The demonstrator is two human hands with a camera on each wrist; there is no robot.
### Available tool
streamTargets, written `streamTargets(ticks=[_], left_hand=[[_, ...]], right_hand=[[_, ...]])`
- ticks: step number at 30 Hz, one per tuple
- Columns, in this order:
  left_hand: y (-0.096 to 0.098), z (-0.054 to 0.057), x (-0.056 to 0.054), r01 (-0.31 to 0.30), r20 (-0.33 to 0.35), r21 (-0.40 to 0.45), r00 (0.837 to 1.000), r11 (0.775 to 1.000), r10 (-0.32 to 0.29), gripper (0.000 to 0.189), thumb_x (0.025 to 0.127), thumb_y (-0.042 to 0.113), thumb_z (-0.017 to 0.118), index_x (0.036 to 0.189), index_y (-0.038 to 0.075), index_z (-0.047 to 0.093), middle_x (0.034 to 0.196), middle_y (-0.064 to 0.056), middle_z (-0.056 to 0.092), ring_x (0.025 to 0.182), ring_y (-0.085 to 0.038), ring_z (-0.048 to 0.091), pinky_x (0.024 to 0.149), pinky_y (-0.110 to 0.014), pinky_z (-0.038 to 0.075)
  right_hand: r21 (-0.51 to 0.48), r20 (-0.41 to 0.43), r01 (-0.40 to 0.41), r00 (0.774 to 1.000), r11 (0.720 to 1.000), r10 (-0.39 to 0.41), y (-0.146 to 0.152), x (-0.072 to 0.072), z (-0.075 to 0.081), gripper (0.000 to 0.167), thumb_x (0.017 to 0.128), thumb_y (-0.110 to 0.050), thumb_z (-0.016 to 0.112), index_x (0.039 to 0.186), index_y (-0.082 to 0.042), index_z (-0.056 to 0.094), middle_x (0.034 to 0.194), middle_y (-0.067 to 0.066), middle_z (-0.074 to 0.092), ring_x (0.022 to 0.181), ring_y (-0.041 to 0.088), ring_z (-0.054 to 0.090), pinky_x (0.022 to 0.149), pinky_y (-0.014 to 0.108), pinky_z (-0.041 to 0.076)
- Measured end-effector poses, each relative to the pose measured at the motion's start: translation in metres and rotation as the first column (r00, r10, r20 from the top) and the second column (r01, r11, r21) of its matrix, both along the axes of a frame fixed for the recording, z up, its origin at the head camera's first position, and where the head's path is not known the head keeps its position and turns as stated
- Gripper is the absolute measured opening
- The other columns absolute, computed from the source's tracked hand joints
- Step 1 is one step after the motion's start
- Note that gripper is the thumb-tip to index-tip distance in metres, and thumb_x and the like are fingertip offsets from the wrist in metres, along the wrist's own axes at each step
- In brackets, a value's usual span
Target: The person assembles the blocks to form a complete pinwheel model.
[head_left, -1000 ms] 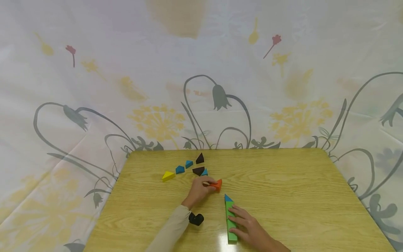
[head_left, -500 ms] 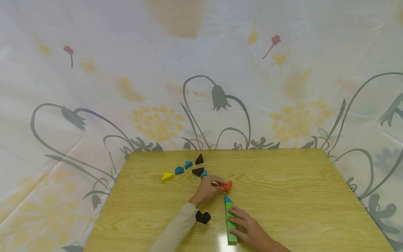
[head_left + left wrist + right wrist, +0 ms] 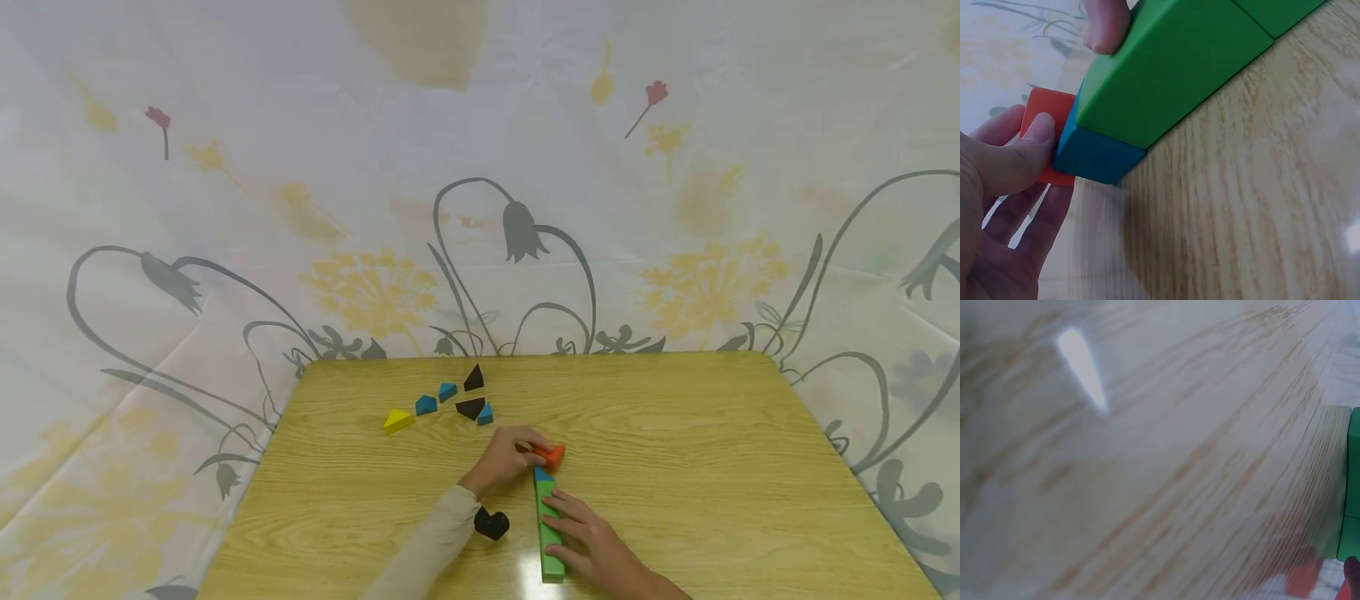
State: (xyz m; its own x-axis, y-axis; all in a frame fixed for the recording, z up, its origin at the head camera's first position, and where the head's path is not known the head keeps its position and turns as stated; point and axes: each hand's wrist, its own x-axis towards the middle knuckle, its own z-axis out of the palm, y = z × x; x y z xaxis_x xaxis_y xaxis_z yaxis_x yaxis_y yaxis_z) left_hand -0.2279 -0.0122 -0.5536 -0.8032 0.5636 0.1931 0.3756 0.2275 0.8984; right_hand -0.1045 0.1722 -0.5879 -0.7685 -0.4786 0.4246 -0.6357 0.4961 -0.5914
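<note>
Between the thumb and fingers of my left hand [image 3: 508,457] an orange block [image 3: 557,455] is pinched. It sits right at the blue triangular block [image 3: 542,474], overlapping its far slanted side in the left wrist view. That blue block butts against the far end of a row of green blocks [image 3: 550,533], with a seam showing between the green pieces [image 3: 1172,75]. My right hand [image 3: 592,542] lies along the right side of the row, fingers extended, fingertips on the green tops. Only the row's edge [image 3: 1354,469] shows in the right wrist view.
Toward the back left lie a yellow triangular block [image 3: 398,421], several small blue blocks [image 3: 426,405] and two dark brown blocks [image 3: 470,407]. A black wrist camera [image 3: 492,524] hangs by the left sleeve. The wooden table [image 3: 675,433] ends at a floral curtain.
My left hand has carried the orange block right and nearer, from beside the small blue blocks to the blue tip of the row. The right hand has stayed on the green blocks.
</note>
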Motion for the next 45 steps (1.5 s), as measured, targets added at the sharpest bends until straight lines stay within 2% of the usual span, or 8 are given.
streamTargets(ticks=[6,8,15,22,27,31,37,45], left_hand=[[0.001,-0.001,0.002,0.013,0.006,-0.023,1.000,1.000,-0.013,0.015,0.083,-0.004,0.068,0.097,-0.001,0.073,0.106,-0.014,0.067,0.098,-0.027,0.063,0.077,-0.025,0.053],[0.001,-0.010,-0.002,0.014,0.001,-0.038,1.000,0.999,-0.014,0.015,0.084,-0.001,0.069,0.097,0.004,0.074,0.106,-0.009,0.068,0.097,-0.020,0.063,0.077,-0.023,0.053],[0.001,-0.012,-0.005,0.064,-0.035,-0.052,0.997,0.997,-0.066,0.012,0.085,0.003,0.068,0.096,0.005,0.075,0.104,-0.009,0.069,0.097,-0.011,0.062,0.083,-0.026,0.052],[-0.002,-0.010,0.000,0.043,0.038,-0.121,0.999,0.992,-0.039,0.014,0.089,0.006,0.065,0.098,0.008,0.075,0.109,-0.008,0.068,0.101,-0.011,0.061,0.084,-0.022,0.050],[-0.004,-0.011,0.005,0.028,0.075,-0.160,0.997,0.987,-0.016,0.014,0.089,0.009,0.066,0.100,0.010,0.075,0.107,-0.001,0.068,0.093,-0.007,0.062,0.077,-0.020,0.050],[-0.004,-0.013,0.007,0.045,0.063,-0.154,0.997,0.987,-0.035,0.014,0.089,0.011,0.067,0.100,0.010,0.075,0.102,0.001,0.069,0.088,-0.005,0.062,0.074,-0.019,0.050],[-0.004,-0.010,0.005,0.060,0.052,-0.138,0.997,0.989,-0.053,0.013,0.088,0.008,0.068,0.099,0.009,0.075,0.100,0.001,0.070,0.092,-0.006,0.062,0.079,-0.021,0.050],[-0.005,-0.011,0.005,0.060,0.048,-0.112,0.997,0.992,-0.055,0.012,0.087,0.008,0.068,0.097,0.008,0.075,0.098,0.000,0.071,0.092,-0.007,0.063,0.079,-0.021,0.051]], right_hand=[[-0.001,0.011,-0.002,1.000,1.000,0.002,0.001,0.000,0.000,0.040,0.087,-0.029,0.068,0.120,-0.006,0.066,0.134,0.010,0.053,0.124,0.035,0.045,0.093,0.039,0.048],[-0.003,0.012,-0.003,1.000,1.000,0.003,0.001,0.000,0.000,0.040,0.087,-0.029,0.068,0.120,-0.007,0.066,0.134,0.010,0.053,0.124,0.035,0.045,0.093,0.039,0.048],[-0.018,-0.024,-0.015,1.000,1.000,0.015,0.000,0.000,-0.001,0.039,0.086,-0.025,0.069,0.120,-0.005,0.066,0.133,0.013,0.053,0.124,0.034,0.045,0.093,0.035,0.048],[-0.011,-0.015,-0.004,1.000,1.000,0.004,0.000,0.001,-0.001,0.039,0.087,-0.028,0.068,0.119,-0.007,0.066,0.134,0.010,0.053,0.124,0.034,0.045,0.094,0.037,0.048],[-0.019,-0.046,-0.020,0.999,1.000,0.019,-0.001,0.003,-0.002,0.039,0.086,-0.026,0.070,0.118,-0.005,0.067,0.132,0.013,0.054,0.122,0.037,0.047,0.095,0.035,0.047],[-0.028,-0.041,-0.020,0.999,0.999,0.019,-0.001,0.003,-0.002,0.039,0.086,-0.026,0.070,0.118,-0.005,0.067,0.133,0.013,0.053,0.123,0.036,0.046,0.097,0.033,0.045],[-0.018,-0.040,0.001,0.999,1.000,-0.002,-0.002,0.001,-0.001,0.039,0.085,-0.027,0.070,0.118,-0.006,0.067,0.133,0.011,0.053,0.123,0.034,0.046,0.096,0.035,0.046],[-0.035,-0.063,-0.006,0.998,0.999,0.003,-0.001,0.001,-0.002,0.039,0.084,-0.024,0.071,0.117,-0.003,0.067,0.132,0.013,0.054,0.123,0.036,0.046,0.098,0.030,0.044]])
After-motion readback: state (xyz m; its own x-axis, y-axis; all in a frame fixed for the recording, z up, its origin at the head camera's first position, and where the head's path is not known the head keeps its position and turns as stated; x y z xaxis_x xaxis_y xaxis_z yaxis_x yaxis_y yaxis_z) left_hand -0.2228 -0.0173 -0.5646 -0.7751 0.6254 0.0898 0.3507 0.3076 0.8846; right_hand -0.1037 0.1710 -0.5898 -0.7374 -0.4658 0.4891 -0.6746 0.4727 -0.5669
